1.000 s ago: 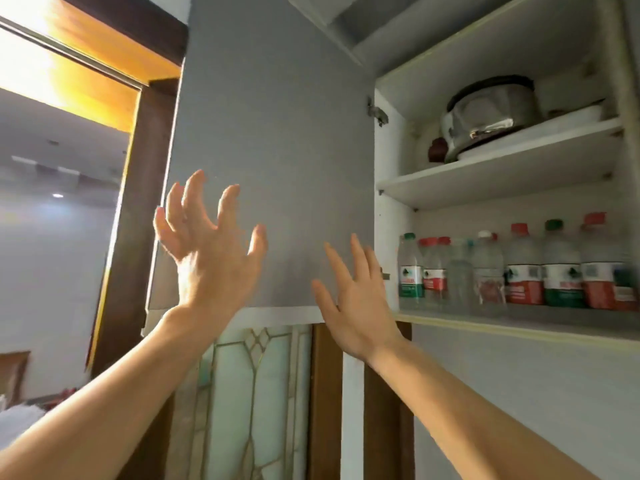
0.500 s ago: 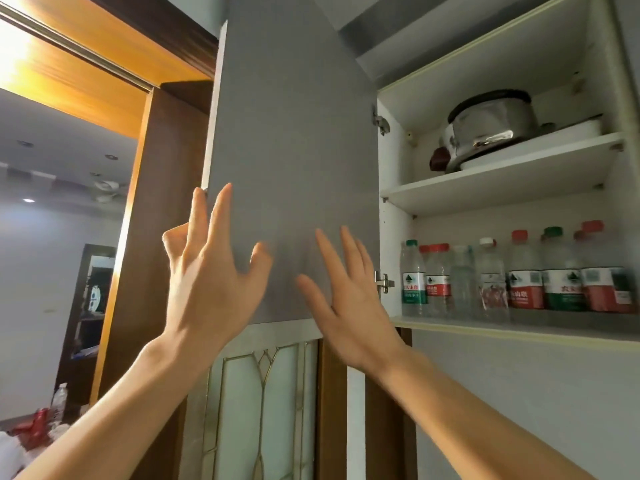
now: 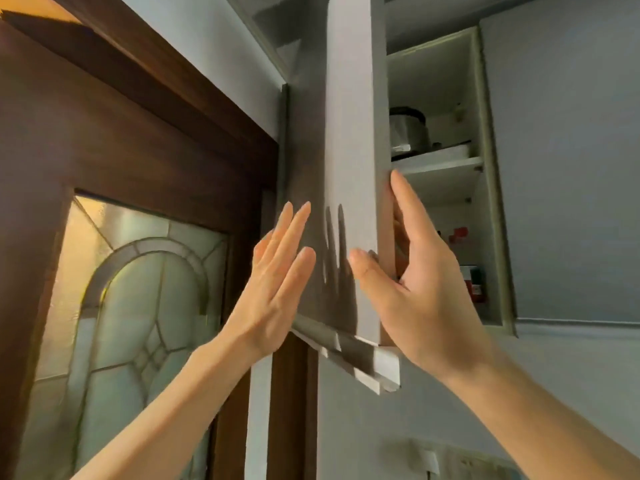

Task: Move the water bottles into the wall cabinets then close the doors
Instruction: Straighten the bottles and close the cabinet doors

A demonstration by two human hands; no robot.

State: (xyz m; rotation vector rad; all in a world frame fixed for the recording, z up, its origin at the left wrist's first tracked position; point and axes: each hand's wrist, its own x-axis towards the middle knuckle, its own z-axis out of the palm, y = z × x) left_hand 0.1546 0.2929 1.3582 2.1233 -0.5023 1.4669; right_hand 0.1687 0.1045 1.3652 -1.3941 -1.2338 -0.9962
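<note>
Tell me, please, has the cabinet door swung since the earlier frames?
Yes: the cabinet door has swung toward the cabinet's shelf, hiding most bottles.

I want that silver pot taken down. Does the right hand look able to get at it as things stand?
Probably yes: the right hand sits at the cabinet door edge, and the gap up to the silver pot on the upper shelf looks open.
</note>
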